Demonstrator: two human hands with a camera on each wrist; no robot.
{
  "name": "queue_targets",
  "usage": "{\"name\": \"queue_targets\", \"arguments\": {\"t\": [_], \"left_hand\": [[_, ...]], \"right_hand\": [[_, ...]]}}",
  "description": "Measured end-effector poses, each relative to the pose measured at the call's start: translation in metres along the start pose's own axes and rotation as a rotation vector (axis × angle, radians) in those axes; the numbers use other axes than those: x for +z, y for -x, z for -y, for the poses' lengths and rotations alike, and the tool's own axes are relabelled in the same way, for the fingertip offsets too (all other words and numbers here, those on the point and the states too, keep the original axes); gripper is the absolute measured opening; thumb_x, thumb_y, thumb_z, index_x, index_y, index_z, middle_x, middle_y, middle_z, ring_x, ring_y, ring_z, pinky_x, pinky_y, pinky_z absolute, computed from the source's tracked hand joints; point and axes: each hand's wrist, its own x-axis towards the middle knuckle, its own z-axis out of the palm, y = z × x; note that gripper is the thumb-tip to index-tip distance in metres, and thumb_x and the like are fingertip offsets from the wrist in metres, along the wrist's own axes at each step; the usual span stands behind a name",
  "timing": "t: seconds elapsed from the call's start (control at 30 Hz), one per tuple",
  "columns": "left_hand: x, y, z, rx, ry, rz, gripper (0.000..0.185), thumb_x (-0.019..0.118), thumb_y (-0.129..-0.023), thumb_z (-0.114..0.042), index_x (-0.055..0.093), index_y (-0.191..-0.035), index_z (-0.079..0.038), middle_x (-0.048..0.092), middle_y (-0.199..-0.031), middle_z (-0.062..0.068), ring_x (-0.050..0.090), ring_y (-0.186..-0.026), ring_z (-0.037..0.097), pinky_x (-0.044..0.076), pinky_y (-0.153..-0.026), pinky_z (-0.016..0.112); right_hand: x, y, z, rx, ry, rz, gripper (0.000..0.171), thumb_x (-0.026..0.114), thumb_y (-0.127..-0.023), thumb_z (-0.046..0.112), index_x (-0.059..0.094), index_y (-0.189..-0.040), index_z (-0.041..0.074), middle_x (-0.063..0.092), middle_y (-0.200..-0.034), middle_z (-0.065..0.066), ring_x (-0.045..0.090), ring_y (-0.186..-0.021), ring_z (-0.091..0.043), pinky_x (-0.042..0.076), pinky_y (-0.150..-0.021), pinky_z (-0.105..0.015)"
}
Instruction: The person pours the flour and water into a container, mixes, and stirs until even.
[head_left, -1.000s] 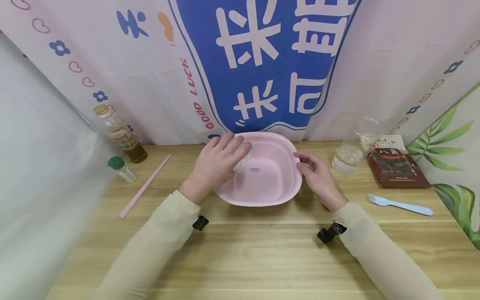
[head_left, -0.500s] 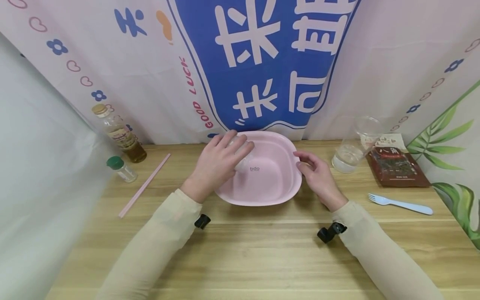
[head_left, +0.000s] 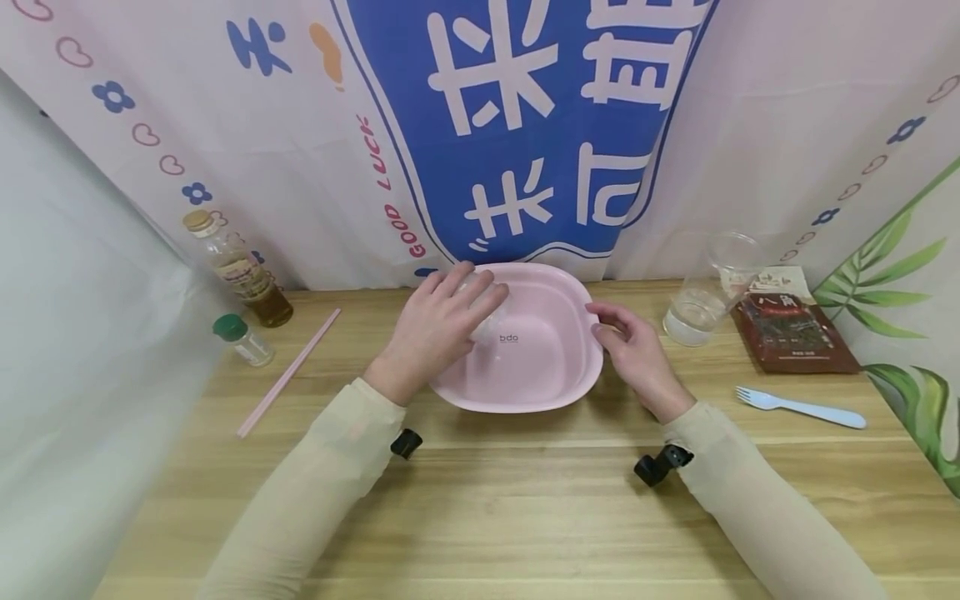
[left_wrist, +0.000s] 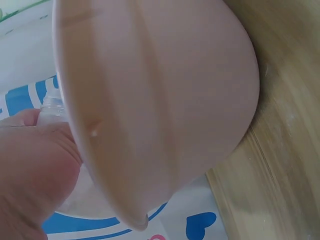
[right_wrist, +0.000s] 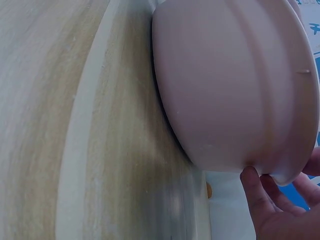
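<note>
A pink plastic basin marked "bdo" stands on the wooden table. My left hand reaches over its left side and grips a clear bottle, mostly hidden behind the fingers. In the left wrist view the threaded, uncapped neck of the bottle shows just beyond the basin rim. Whether liquid flows from it I cannot tell. At the basin's right side, my right hand pinches the rim; the right wrist view shows its fingertips against the outer wall.
On the left stand an oil bottle and a green-capped shaker, with pink chopsticks beside them. On the right are a clear cup holding some liquid, a brown spice packet and a pale blue fork. A printed cloth hangs behind.
My left hand has shifted very slightly to the right with the bottle over the basin. My right hand and the basin have hardly moved.
</note>
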Motion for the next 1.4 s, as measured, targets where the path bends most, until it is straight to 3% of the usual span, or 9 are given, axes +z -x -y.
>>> {"name": "queue_targets", "arguments": {"t": [0.37, 0.7, 1.07, 1.4], "left_hand": [[0.0004, -0.0009, -0.0002, 0.008, 0.003, -0.014, 0.087, 0.098, -0.079, -0.03, 0.051, -0.152, -0.022, 0.059, -0.151, 0.008, 0.052, -0.145, 0.036, 0.054, -0.112, 0.051], [0.0007, -0.0051, 0.0028, 0.056, -0.02, -0.037, 0.083, 0.097, -0.081, -0.026, 0.052, -0.151, -0.019, 0.061, -0.15, 0.008, 0.054, -0.144, 0.037, 0.053, -0.113, 0.05], [0.0044, -0.0064, 0.0028, 0.079, 0.008, 0.036, 0.089, 0.098, -0.08, -0.028, 0.049, -0.154, -0.021, 0.058, -0.155, 0.009, 0.051, -0.148, 0.037, 0.051, -0.117, 0.051], [0.004, -0.0061, 0.0045, 0.074, 0.009, 0.032, 0.089, 0.098, -0.08, -0.029, 0.049, -0.154, -0.021, 0.058, -0.154, 0.007, 0.05, -0.148, 0.036, 0.051, -0.117, 0.05]], "right_hand": [[-0.0016, 0.0003, -0.0006, 0.007, 0.0, 0.007, 0.042, 0.054, -0.111, 0.011, 0.057, -0.152, 0.001, 0.056, -0.156, -0.021, 0.057, -0.142, -0.035, 0.053, -0.095, -0.008], [-0.002, 0.0002, -0.0009, 0.018, 0.001, 0.011, 0.043, 0.054, -0.111, 0.012, 0.057, -0.153, 0.003, 0.056, -0.156, -0.021, 0.057, -0.142, -0.034, 0.053, -0.095, -0.008], [-0.0016, -0.0013, 0.0, 0.012, 0.01, 0.01, 0.043, 0.054, -0.111, 0.012, 0.057, -0.153, 0.003, 0.056, -0.157, -0.019, 0.057, -0.143, -0.034, 0.053, -0.095, -0.008], [0.0001, -0.002, -0.0001, 0.013, -0.004, 0.007, 0.043, 0.055, -0.111, 0.012, 0.057, -0.152, 0.002, 0.055, -0.159, -0.018, 0.055, -0.145, -0.033, 0.052, -0.096, -0.008]]}}
